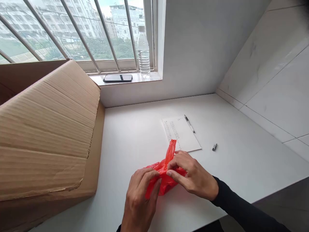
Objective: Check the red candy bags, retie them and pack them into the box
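A thin red plastic bag (pixel 166 185) lies crumpled on the white table between my hands, with one handle standing up at its top. My left hand (pixel 142 193) pinches the bag's upper edge from the left between thumb and fingers. From the right, my right hand (pixel 190 174) grips the gathered plastic near the base of that handle. Whatever the bag may contain is hidden. Just behind the bag lies a sheet of paper (pixel 184 132) with handwritten columns, partly covered by the handle and my right hand.
A large open cardboard box (pixel 53 129) takes up the left side. On the paper's right edge rests a pen (pixel 189 123); a small grey-black object (pixel 214 147) lies further right. A phone (pixel 117 78) and a water bottle (pixel 144 53) are on the windowsill (pixel 154 76).
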The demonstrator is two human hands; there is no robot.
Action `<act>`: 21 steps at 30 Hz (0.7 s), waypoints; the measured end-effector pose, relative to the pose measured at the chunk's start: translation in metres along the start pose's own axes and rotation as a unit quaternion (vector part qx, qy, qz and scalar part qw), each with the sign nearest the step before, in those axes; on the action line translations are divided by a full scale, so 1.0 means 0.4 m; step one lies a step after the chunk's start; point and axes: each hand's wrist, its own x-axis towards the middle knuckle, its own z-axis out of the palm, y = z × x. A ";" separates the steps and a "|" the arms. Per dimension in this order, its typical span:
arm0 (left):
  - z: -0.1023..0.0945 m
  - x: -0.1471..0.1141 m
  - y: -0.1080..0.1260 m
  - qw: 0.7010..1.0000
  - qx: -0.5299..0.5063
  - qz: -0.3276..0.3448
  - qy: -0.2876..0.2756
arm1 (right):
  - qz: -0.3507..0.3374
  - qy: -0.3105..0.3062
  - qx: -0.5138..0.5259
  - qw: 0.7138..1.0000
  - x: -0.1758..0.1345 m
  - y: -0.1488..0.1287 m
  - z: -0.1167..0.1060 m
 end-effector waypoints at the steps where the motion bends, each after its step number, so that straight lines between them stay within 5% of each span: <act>1: -0.004 -0.002 -0.005 1.000 -0.007 -0.002 0.008 | 0.015 0.009 0.005 1.000 -0.003 0.000 -0.005; 3: -0.018 -0.010 -0.015 0.999 -0.023 -0.033 0.035 | 0.054 0.030 0.020 0.998 -0.015 0.002 -0.023; 9: -0.050 -0.026 -0.022 0.947 -0.066 -0.300 0.090 | 0.220 0.085 0.122 0.964 -0.053 0.023 -0.071; 16: -0.020 -0.003 0.019 0.984 -0.063 -0.158 0.051 | 0.192 0.065 0.147 0.968 -0.051 0.001 -0.053; 21: -0.042 0.004 0.032 0.945 -0.127 -0.270 0.131 | 0.201 0.121 0.152 0.960 -0.053 -0.004 -0.064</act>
